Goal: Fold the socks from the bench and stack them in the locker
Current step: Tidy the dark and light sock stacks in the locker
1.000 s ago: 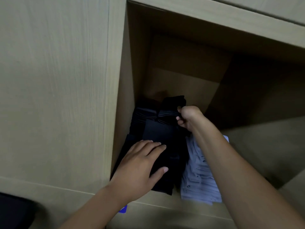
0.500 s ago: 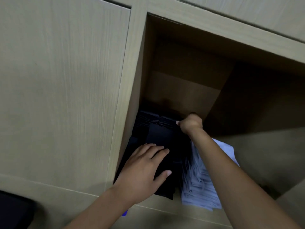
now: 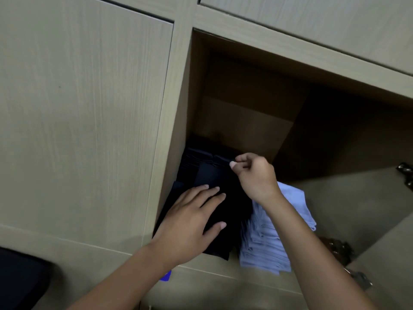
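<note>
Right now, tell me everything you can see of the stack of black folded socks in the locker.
The stack of black folded socks is dark, matte knit fabric, lying flat on the floor of the open pale wooden locker, against its left wall. Ribbed cuff edges show at the far end. Its near edge reaches the locker's front lip. The left hand rests flat on top with straight fingers, while the right hand pinches the far cuff edge. A stack of pale blue-grey folded cloth lies alongside on the right.

Head view, looking down, close on locker (image 3: 178, 90).
</note>
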Demonstrator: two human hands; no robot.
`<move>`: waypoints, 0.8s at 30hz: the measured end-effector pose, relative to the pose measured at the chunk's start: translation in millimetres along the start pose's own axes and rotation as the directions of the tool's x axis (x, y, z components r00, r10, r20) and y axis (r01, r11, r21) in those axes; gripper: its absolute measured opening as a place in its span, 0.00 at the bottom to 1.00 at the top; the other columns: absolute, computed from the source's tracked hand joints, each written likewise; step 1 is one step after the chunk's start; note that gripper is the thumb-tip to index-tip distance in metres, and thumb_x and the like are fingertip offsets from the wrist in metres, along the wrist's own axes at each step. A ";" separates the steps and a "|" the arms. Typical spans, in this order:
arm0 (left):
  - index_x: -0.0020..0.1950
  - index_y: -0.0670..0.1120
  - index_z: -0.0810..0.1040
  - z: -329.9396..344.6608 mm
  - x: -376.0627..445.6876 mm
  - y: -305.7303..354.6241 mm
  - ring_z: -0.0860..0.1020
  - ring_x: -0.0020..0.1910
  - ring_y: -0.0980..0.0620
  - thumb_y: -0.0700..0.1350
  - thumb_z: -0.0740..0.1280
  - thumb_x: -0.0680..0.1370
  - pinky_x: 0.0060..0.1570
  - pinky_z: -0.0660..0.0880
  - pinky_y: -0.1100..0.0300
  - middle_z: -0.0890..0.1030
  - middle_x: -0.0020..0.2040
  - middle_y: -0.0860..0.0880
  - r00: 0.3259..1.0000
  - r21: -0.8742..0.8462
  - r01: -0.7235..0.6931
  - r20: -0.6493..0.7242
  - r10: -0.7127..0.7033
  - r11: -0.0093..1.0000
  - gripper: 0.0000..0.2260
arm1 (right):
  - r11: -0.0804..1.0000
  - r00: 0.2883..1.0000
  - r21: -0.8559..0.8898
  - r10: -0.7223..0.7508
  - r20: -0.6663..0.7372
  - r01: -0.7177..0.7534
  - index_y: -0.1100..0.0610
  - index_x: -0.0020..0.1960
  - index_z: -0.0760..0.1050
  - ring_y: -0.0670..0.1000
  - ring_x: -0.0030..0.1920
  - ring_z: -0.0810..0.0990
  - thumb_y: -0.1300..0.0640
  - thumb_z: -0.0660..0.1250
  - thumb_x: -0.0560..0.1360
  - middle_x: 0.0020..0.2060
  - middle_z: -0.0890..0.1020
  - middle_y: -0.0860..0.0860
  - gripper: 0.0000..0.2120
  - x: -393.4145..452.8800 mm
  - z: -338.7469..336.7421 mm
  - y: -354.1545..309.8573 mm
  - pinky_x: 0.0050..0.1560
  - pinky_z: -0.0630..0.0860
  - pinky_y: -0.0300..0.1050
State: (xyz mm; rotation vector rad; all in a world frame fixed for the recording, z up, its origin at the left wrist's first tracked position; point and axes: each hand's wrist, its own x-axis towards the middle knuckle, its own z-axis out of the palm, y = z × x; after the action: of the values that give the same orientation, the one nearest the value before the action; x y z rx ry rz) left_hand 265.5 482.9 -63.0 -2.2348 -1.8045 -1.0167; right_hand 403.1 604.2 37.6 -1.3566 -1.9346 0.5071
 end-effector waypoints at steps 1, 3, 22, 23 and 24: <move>0.77 0.52 0.69 -1.5 -1.7 2.0 0.62 0.78 0.54 0.62 0.57 0.80 0.76 0.63 0.55 0.69 0.77 0.54 1.000 0.000 -0.007 -0.008 0.007 1.000 0.27 | 0.999 0.999 0.025 -0.044 0.021 0.044 0.56 0.58 0.81 0.42 0.43 0.80 0.53 0.71 0.78 0.43 0.83 0.46 0.11 -9.9 -1.8 0.3 0.42 0.71 0.26; 0.75 0.52 0.71 -5.9 -6.2 6.9 0.64 0.77 0.53 0.61 0.58 0.80 0.74 0.65 0.54 0.70 0.76 0.53 1.000 -0.007 -0.017 -0.015 0.017 1.000 0.26 | 0.991 0.991 0.072 -0.115 0.063 0.111 0.55 0.60 0.80 0.40 0.49 0.82 0.53 0.71 0.79 0.48 0.84 0.45 0.12 -30.2 -4.8 2.3 0.52 0.76 0.31; 0.61 0.54 0.79 -111.1 -100.2 -5.2 0.77 0.55 0.58 0.62 0.59 0.80 0.53 0.77 0.54 0.82 0.52 0.60 0.997 0.114 0.059 0.047 -0.065 0.992 0.18 | 0.888 0.881 0.168 -0.450 0.142 0.427 0.45 0.63 0.77 0.38 0.61 0.75 0.49 0.66 0.80 0.53 0.81 0.36 0.12 -163.7 22.5 0.0 0.59 0.68 0.31; 0.61 0.55 0.79 -117.7 -106.9 -9.9 0.77 0.54 0.59 0.63 0.58 0.80 0.53 0.77 0.54 0.82 0.52 0.60 0.994 0.129 0.082 0.056 -0.089 0.988 0.19 | 0.882 0.866 0.175 -0.466 0.180 0.438 0.45 0.62 0.78 0.38 0.60 0.75 0.49 0.67 0.80 0.53 0.81 0.37 0.12 -167.8 28.1 -1.7 0.59 0.68 0.30; 0.60 0.55 0.79 -124.5 -113.4 -14.8 0.77 0.54 0.60 0.63 0.58 0.80 0.54 0.76 0.56 0.82 0.51 0.61 0.991 0.142 0.108 0.057 -0.117 0.984 0.19 | 0.875 0.852 0.186 -0.480 0.211 0.447 0.45 0.62 0.78 0.38 0.59 0.76 0.50 0.67 0.79 0.52 0.81 0.38 0.11 -170.9 33.5 -4.1 0.58 0.68 0.29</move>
State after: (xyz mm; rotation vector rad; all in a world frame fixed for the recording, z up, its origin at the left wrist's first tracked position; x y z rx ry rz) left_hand 189.6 334.8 -33.3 -2.1295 -1.9827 -0.8155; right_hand 409.6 447.2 -37.6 -0.7211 -2.2975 0.5706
